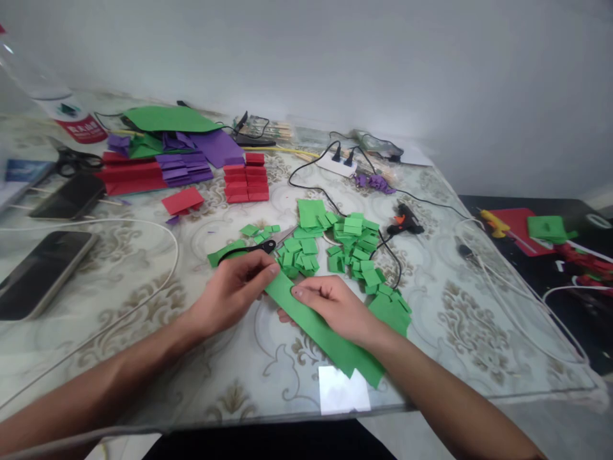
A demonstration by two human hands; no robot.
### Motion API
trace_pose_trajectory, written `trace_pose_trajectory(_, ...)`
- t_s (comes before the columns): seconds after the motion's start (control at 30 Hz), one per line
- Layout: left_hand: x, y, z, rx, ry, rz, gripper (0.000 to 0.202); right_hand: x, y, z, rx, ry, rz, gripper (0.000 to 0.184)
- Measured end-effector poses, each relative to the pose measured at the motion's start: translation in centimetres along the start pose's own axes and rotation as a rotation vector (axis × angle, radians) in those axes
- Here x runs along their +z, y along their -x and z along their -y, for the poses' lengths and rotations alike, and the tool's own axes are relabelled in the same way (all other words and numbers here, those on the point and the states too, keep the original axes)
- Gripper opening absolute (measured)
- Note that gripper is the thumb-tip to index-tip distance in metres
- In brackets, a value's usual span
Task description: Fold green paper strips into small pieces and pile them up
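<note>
A long strip of green paper (316,329) slants across the front of the table between my two hands. My left hand (239,281) pinches its upper left end between thumb and fingers. Farther down the strip, my right hand (335,306) grips it with the thumb on top. Just beyond my left hand lie black-handled scissors (269,245), partly hidden by that hand, their blades among cut green paper pieces (299,255). More small folded green pieces (359,246) are heaped past my right hand. A larger green sheet (393,314) shows partly behind my right wrist.
Red folded paper stacks (246,182) and purple folded paper (184,169) lie at the back left, near a bottle (71,112). Two phones (45,271) rest on the left. A power strip (336,166) and a black glue gun (405,220) sit farther back, with cables crossing the tabletop.
</note>
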State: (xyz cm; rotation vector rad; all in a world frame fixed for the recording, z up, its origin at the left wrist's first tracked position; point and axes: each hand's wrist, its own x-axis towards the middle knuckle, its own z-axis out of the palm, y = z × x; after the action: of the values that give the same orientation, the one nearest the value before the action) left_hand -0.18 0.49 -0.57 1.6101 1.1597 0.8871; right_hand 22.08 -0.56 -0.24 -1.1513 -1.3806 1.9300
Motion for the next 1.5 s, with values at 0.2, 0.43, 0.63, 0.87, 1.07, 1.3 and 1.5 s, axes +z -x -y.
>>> trace_pose_trajectory(0.2,-1.1,-0.9,0.1,-0.084,0.176,-0.173,0.028,-0.3,0.1,0.3,-0.027,-0.001,-0.009,0.042)
trace_pose_trajectory(0.43,-0.9,-1.1,0.2,-0.17,0.391,-0.188,0.023,-0.2,0.0,0.2,-0.02,0.044,-0.04,0.036)
trace_pose_trajectory(0.63,0.2,-0.8,0.3,-0.261,0.439,0.005,0.034,-0.2,-0.2,0.1,-0.071,0.081,-0.095,0.036)
trace_pose_trajectory(0.87,0.3,-1.0,-0.1,-0.3,0.233,0.177,0.04,-0.5,-0.4,-0.3,-0.159,0.182,-0.142,0.031)
trace_pose_trajectory(1.07,0.1,-1.1,0.2,-0.328,0.214,0.208,0.035,-0.6,-0.4,0.0,-0.167,0.21,-0.105,0.032)
trace_pose_trajectory(1.3,0.2,-1.0,0.2,-0.334,0.216,0.203,0.035,-0.8,-0.5,0.1,-0.162,0.256,-0.091,0.032)
trace_pose_trajectory(1.5,0.1,-0.9,0.2,-0.299,0.208,0.198,0.035,-0.8,-0.4,0.2,-0.14,0.266,-0.113,0.032)
